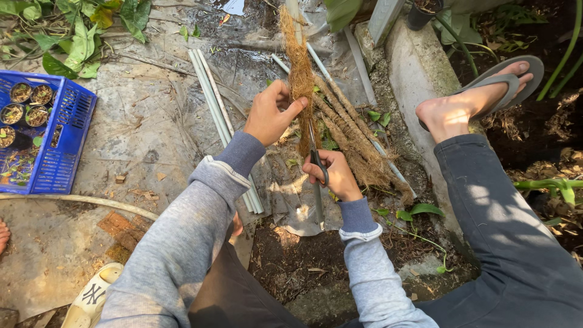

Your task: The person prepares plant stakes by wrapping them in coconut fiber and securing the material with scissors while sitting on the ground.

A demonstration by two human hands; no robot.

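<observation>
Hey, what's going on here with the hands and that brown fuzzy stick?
A person sits on the ground outdoors. The left hand grips a coir-wrapped pole, while the right hand holds scissors against its fibre. More wrapped poles lie alongside, bare white pipes nearby, and a blue crate holds small pots.

Rough fibrous coir pole

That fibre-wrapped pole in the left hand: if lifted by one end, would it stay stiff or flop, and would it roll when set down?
The fibre-wrapped pole probably stays stiff: it runs straight past the left hand, as do the wrapped poles lying beside it. It looks light, pinched in one hand. The shaggy brown fibre should grip well and resist rolling, though loose strands may shed near the scissors in the right hand.
</observation>
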